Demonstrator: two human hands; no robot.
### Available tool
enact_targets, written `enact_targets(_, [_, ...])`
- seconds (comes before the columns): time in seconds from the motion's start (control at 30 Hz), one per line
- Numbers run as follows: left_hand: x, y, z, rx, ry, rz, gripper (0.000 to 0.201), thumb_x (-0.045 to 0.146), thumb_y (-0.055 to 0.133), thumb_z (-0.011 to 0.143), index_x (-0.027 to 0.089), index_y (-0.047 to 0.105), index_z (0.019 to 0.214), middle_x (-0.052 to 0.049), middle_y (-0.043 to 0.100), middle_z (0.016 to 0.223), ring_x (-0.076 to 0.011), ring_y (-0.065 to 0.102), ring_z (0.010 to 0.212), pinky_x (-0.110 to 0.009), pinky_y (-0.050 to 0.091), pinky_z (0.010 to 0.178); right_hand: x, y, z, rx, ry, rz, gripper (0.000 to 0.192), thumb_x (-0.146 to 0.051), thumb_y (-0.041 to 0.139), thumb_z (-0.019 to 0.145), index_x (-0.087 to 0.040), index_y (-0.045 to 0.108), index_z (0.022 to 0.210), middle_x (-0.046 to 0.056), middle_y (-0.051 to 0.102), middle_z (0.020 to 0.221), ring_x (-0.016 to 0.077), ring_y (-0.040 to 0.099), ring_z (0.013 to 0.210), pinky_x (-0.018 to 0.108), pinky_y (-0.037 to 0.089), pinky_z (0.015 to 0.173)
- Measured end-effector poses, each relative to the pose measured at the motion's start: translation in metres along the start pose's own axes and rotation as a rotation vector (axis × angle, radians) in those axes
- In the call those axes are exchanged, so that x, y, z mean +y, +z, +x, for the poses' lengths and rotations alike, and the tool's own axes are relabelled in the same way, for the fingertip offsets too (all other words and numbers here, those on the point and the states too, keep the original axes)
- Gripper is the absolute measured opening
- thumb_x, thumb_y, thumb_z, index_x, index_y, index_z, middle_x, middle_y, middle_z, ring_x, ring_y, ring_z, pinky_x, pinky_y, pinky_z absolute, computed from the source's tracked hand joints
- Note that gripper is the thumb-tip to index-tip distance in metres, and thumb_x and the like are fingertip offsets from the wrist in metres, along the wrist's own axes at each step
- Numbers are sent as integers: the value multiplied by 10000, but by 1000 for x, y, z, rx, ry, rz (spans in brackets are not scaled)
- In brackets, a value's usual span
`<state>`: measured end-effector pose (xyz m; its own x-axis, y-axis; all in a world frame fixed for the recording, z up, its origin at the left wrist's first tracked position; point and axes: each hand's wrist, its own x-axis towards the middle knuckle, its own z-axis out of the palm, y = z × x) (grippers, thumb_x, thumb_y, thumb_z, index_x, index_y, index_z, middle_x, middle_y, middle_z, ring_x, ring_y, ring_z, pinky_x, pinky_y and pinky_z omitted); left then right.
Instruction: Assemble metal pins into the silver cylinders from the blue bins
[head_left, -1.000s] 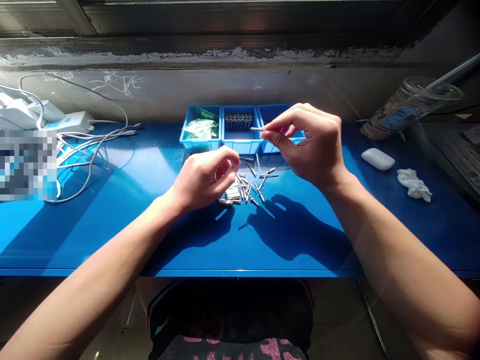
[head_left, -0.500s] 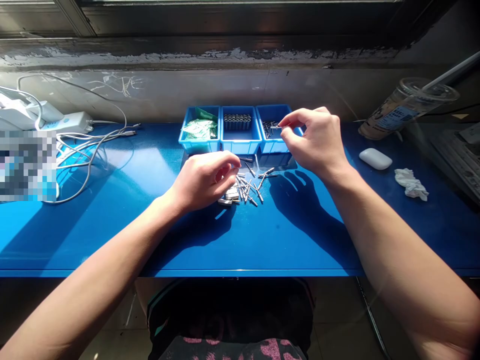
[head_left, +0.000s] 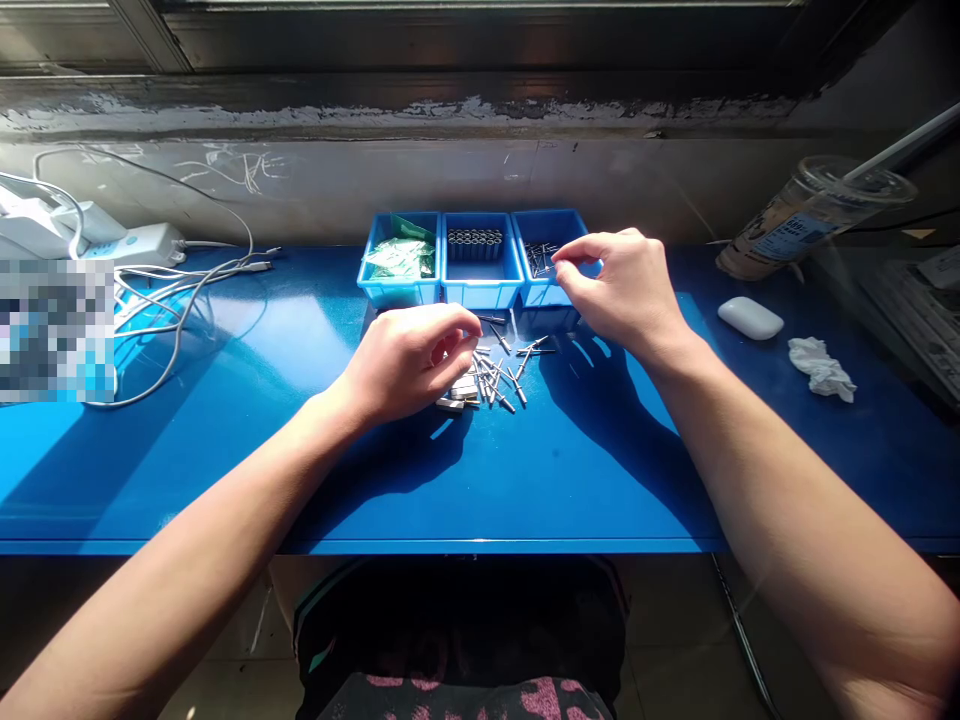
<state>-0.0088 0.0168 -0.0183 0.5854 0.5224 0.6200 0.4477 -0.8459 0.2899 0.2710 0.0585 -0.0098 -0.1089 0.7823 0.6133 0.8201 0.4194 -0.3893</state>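
My left hand [head_left: 412, 360] hovers at the left of a loose pile of pop rivets [head_left: 495, 378], its fingers curled inward; the palm is hidden. Small whitish blocks [head_left: 452, 404] show just below its thumb. At the front of the right blue bin [head_left: 551, 293], my right hand [head_left: 619, 285] has thumb and forefinger pinched together. More rivets [head_left: 538, 257] lie inside that bin, and whatever is between the fingertips is too small to make out.
The middle bin [head_left: 484, 290] holds dark tubes [head_left: 475, 242]; the left bin [head_left: 397, 293] holds green-and-white packets [head_left: 401, 257]. Cables [head_left: 187, 290] and a power strip [head_left: 142, 245] lie left. A drink cup [head_left: 787, 235], white case [head_left: 751, 318] and crumpled tissue [head_left: 821, 368] stand right.
My right hand has shifted slightly left and lower at the right bin. The rivet that stuck out of its fingertips is no longer clearly visible. My left hand stays put.
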Motion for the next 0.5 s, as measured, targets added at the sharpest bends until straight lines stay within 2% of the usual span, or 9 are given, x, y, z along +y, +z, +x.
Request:
enact_targets(0.1, [0, 0, 0, -6, -6, 2, 130, 180, 586, 972, 148, 711, 969, -19, 724, 807, -101, 579, 628, -233, 483, 624, 0, 1, -1, -19, 21, -28, 147, -301, 695, 900, -258, 835, 895, 100, 815, 944, 363, 692, 925, 584, 549, 831])
enact_targets(0.33, [1, -1, 1, -3, -5, 6, 140, 192, 581, 976, 147, 713, 962, -22, 729, 812, -99, 583, 627, -236, 482, 620, 2, 4, -3, -9, -36, -2, 199, -392, 690, 933, -254, 833, 936, 112, 809, 978, 347, 685, 901, 561, 550, 806])
enact_targets(0.5, [1, 2, -1, 1, 8, 10, 129, 177, 586, 972, 146, 711, 958, -26, 737, 825, -100, 585, 632, -238, 487, 624, 1, 5, -2, -98, 40, -3, 172, -358, 699, 945, -243, 823, 971, 137, 780, 1025, 381, 678, 991, 626, 523, 892])
